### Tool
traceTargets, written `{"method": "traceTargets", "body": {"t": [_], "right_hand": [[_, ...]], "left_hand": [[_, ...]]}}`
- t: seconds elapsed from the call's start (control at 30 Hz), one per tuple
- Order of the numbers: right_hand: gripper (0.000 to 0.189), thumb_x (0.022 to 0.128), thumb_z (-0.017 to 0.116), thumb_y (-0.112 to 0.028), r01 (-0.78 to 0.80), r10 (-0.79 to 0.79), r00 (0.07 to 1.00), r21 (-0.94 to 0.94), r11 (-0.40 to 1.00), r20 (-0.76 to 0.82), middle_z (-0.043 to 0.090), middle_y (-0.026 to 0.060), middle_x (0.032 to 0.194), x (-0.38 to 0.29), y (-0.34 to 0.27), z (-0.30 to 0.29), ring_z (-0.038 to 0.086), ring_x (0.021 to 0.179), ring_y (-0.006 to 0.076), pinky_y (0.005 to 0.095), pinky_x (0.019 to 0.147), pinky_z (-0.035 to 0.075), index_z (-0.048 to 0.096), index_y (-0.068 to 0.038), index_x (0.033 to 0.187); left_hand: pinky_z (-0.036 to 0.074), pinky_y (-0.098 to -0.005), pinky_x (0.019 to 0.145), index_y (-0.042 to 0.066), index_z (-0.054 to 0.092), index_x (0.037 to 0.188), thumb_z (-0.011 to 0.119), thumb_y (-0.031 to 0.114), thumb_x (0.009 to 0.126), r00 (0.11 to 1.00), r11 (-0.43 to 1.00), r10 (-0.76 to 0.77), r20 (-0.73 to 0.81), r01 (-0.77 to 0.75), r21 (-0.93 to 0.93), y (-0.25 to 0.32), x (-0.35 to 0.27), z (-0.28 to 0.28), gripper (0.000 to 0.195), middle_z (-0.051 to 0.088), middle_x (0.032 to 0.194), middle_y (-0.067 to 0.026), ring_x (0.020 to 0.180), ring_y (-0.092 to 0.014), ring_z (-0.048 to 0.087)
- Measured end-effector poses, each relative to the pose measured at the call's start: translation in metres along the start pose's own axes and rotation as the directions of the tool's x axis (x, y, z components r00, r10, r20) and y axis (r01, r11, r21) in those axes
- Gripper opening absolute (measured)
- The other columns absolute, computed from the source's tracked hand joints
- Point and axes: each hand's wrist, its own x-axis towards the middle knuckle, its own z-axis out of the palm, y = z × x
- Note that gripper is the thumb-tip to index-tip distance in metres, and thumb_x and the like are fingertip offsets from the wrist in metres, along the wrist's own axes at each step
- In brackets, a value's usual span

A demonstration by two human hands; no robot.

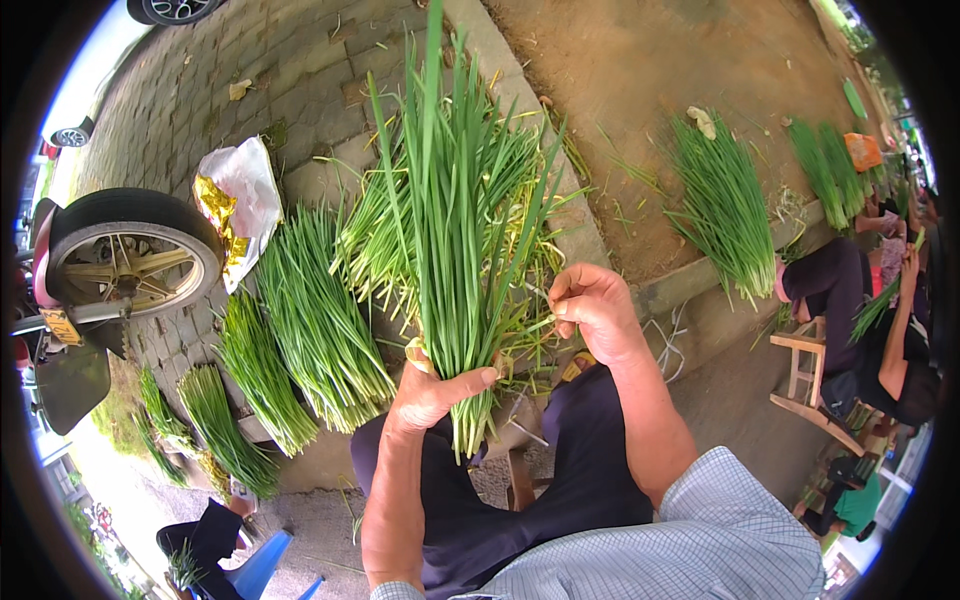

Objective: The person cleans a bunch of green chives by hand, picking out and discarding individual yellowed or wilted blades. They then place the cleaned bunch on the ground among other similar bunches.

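My left hand is closed around the lower part of a bunch of long flat green leaves, seemingly garlic chives. The pale cut stems stick out below the thumb, and the tips point away from me. Something yellow is wrapped at a left finger. To the right of the bunch, my right hand pinches a thin pale strand, seemingly a withered leaf, between thumb and fingertips. Behind the held bunch lies a loose pile of chives, with yellowed leaf scraps strewn beside it.
Chive bundles line the paving at left, near a motorcycle wheel and a white-and-gold plastic bag. Another bundle rests across the kerb at right. A person sits beyond, near a wooden stool. White string lies nearby.
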Motion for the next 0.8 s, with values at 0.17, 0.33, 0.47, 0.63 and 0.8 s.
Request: {"method": "traceTargets", "body": {"t": [0.17, 0.33, 0.47, 0.63, 0.8], "right_hand": [[0.009, 0.075, 0.058, 0.002, -0.015, 0.015, 1.000, 0.038, 0.999, -0.012, 0.058, 0.0028, 0.070, 0.002, -0.002, -0.004, 0.052, 0.051, 0.0085, 0.0214, 0.045, 0.042, 0.060, -0.002, 0.083], [0.009, 0.075, 0.057, 0.001, -0.019, 0.023, 1.000, 0.164, 0.986, -0.021, 0.059, 0.0026, 0.068, 0.002, 0.000, 0.000, 0.053, 0.048, 0.0094, 0.0226, 0.044, 0.044, 0.060, -0.003, 0.083], [0.007, 0.079, 0.058, -0.004, -0.052, 0.050, 0.999, 0.120, 0.991, 0.013, 0.059, 0.0027, 0.069, 0.004, 0.011, -0.004, 0.053, 0.047, 0.0095, 0.0232, 0.043, 0.044, 0.061, -0.002, 0.085], [0.046, 0.086, 0.065, -0.030, 0.017, -0.022, 1.000, -0.384, 0.923, -0.010, 0.061, 0.0110, 0.098, -0.015, 0.018, 0.016, 0.060, 0.086, 0.0169, 0.0287, 0.070, 0.051, 0.052, 0.003, 0.115], [0.080, 0.080, 0.074, -0.022, -0.074, 0.183, 0.902, -0.278, 0.958, 0.391, 0.049, 0.0111, 0.122, -0.028, 0.030, 0.028, 0.049, 0.112, 0.0188, 0.0314, 0.096, 0.041, 0.027, 0.005, 0.138]], "left_hand": [[0.050, -0.0275, 0.073, 0.002, 0.060, 0.104, 0.074, 0.002, 0.071, 0.999, 0.989, -0.040, -0.012, 0.038, -0.143, -0.014, 0.004, 0.008, 0.035, 0.063, 0.088, -0.0024, 0.080, -0.012, 0.059], [0.052, -0.0328, 0.072, 0.001, 0.059, 0.105, 0.073, 0.003, 0.071, 0.999, 0.984, 0.038, 0.030, -0.032, -0.175, -0.013, -0.008, 0.016, 0.037, 0.065, 0.084, -0.0070, 0.076, -0.019, 0.064], [0.053, -0.0335, 0.072, 0.002, 0.060, 0.103, 0.074, 0.006, 0.072, 1.000, 0.983, 0.026, 0.002, -0.025, -0.179, -0.013, -0.014, 0.018, 0.034, 0.066, 0.084, -0.0077, 0.076, -0.019, 0.065], [0.053, -0.0345, 0.070, -0.001, 0.055, 0.112, 0.072, 0.008, 0.071, 0.995, 0.982, 0.081, -0.056, -0.089, -0.167, -0.013, -0.014, 0.015, 0.045, 0.065, 0.084, -0.0101, 0.076, -0.021, 0.063], [0.053, -0.0346, 0.077, 0.000, 0.061, 0.104, 0.073, 0.009, 0.073, 0.984, 0.964, 0.107, -0.142, -0.137, -0.226, -0.010, -0.009, 0.013, 0.035, 0.067, 0.090, -0.0104, 0.082, -0.021, 0.065]]}}
